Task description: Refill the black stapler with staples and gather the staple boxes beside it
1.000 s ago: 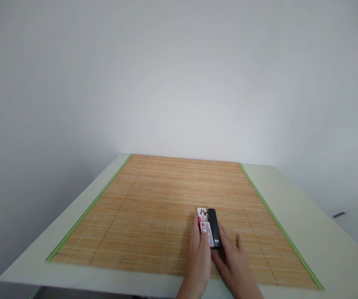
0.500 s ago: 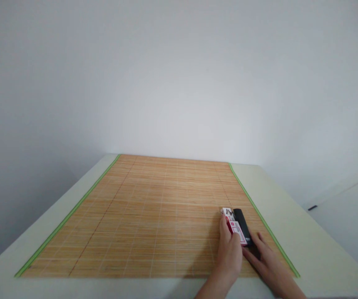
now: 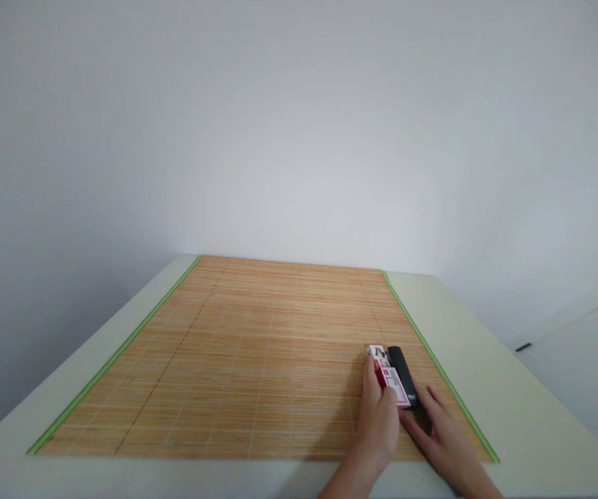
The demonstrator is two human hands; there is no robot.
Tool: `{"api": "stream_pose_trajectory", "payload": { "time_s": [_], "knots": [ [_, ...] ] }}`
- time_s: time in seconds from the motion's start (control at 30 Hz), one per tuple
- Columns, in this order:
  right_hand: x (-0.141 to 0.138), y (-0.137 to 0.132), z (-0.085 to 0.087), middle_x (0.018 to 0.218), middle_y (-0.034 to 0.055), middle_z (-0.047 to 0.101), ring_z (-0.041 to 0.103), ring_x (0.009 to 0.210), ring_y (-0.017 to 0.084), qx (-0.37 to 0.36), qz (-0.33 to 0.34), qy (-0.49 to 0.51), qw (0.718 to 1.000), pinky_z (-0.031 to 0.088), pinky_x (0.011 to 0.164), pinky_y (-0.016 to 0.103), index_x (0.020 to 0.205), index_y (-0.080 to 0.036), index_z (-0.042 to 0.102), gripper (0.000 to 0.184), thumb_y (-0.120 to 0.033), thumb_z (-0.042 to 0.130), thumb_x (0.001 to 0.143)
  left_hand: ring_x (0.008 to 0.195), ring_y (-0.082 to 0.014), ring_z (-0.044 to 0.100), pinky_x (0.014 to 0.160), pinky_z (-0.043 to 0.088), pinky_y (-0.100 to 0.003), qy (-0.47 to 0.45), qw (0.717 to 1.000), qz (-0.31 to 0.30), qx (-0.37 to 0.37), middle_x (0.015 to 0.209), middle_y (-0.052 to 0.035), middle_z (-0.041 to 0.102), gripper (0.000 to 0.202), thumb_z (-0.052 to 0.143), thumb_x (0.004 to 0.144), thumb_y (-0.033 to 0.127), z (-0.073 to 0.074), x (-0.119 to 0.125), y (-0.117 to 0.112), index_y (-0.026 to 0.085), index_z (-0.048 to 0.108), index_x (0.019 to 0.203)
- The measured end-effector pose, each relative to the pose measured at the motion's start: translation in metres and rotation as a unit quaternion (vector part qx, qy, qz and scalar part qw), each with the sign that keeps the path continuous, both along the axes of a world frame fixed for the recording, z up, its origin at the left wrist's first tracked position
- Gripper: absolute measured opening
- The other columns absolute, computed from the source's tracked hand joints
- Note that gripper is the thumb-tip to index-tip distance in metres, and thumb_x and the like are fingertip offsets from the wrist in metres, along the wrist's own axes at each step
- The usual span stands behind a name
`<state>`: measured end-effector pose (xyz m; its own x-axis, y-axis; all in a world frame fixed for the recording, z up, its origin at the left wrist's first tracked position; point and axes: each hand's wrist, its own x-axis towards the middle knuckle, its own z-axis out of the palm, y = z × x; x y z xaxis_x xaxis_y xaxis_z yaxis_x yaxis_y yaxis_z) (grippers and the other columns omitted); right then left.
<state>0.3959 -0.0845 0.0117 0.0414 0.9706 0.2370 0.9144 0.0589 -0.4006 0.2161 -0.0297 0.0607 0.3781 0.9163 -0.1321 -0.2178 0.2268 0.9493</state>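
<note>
A small red and white box [image 3: 391, 378] lies on a bamboo mat [image 3: 257, 360], side by side with a slim black object [image 3: 400, 369] on its right. My left hand [image 3: 377, 424] is closed against the box's near end and left side, fingers pressed together. My right hand [image 3: 445, 438] lies flat on the mat with its fingers stretched out, the fingertips touching the near end of the black object. Both things sit near the mat's right, green-trimmed edge.
The mat covers most of a pale table [image 3: 511, 409] that stands against a plain white wall [image 3: 299, 138]. Bare table strips run along the left and right of the mat. The table's near edge is at the bottom of the view.
Both hands have slid the box and the black object to the right across the mat, from right of centre to near its right edge. In the last half second they hardly move.
</note>
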Motion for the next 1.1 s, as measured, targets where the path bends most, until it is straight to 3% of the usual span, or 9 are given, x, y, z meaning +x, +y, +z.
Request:
{"api": "stream_pose_trajectory", "payload": {
  "time_s": [0.2, 0.4, 0.6, 0.77, 0.93, 1.1],
  "knots": [
    [0.001, -0.001, -0.005, 0.149, 0.0126, 0.059, 0.05, 0.143, 0.035, 0.016, -0.009, -0.004, 1.0, 0.039, 0.122, 0.054, 0.152, -0.019, 0.051, 0.064, -0.049, 0.058, 0.096, 0.158, -0.0238, 0.023, 0.13, 0.015, -0.034, 0.007, 1.0, 0.012, -0.023, 0.168, -0.0076, 0.033, 0.084, 0.051, 0.085, 0.019, 0.002, -0.002, -0.002, 0.019, 0.025, 0.165],
    [0.0, -0.001, -0.005, 0.154, 0.0127, 0.054, 0.045, 0.146, 0.034, 0.001, -0.003, 0.007, 1.0, 0.034, 0.124, 0.055, 0.157, -0.02, 0.042, 0.069, -0.051, 0.058, 0.097, 0.157, -0.0236, 0.026, 0.13, 0.014, -0.033, 0.011, 1.0, 0.019, -0.008, 0.167, -0.0074, 0.035, 0.081, 0.052, 0.085, 0.02, -0.002, -0.003, -0.002, 0.018, 0.03, 0.163],
    [-0.003, 0.002, 0.001, 0.149, 0.0114, 0.06, 0.05, 0.143, 0.034, 0.007, -0.01, 0.03, 0.999, 0.036, 0.123, 0.055, 0.152, -0.023, 0.05, 0.067, -0.055, 0.059, 0.094, 0.155, -0.024, 0.032, 0.129, 0.02, -0.033, -0.001, 1.0, 0.019, 0.003, 0.165, -0.0045, 0.04, 0.076, 0.056, 0.087, 0.025, 0.0, -0.009, 0.004, 0.021, 0.037, 0.161],
    [-0.001, 0.003, -0.004, 0.144, 0.0121, 0.063, 0.055, 0.138, 0.035, 0.022, -0.019, 0.04, 0.999, 0.04, 0.12, 0.054, 0.148, -0.023, 0.054, 0.068, -0.058, 0.062, 0.091, 0.149, -0.0246, 0.042, 0.125, 0.031, -0.037, -0.013, 0.999, 0.035, 0.019, 0.159, -0.0082, 0.048, 0.061, 0.05, 0.095, 0.03, -0.02, -0.021, 0.005, 0.02, 0.046, 0.155],
    [-0.002, 0.006, -0.003, 0.144, 0.0126, 0.063, 0.054, 0.138, 0.035, 0.006, -0.017, 0.076, 0.997, 0.04, 0.12, 0.052, 0.15, -0.023, 0.052, 0.069, -0.056, 0.061, 0.091, 0.139, -0.0254, 0.055, 0.121, 0.039, -0.04, 0.013, 0.998, 0.058, 0.032, 0.148, -0.0135, 0.059, 0.051, 0.052, 0.092, 0.026, -0.044, -0.048, -0.007, 0.016, 0.058, 0.142],
    [-0.012, -0.008, 0.026, 0.158, 0.0105, 0.049, 0.044, 0.147, 0.034, 0.063, -0.055, 0.149, 0.985, 0.034, 0.124, 0.053, 0.156, -0.024, 0.043, 0.072, -0.056, 0.058, 0.093, 0.121, -0.0279, 0.067, 0.113, 0.048, -0.046, 0.063, 0.995, 0.051, 0.063, 0.124, -0.0091, 0.074, 0.034, 0.054, 0.092, 0.033, -0.034, -0.114, -0.01, 0.022, 0.076, 0.115]
  ]
}}
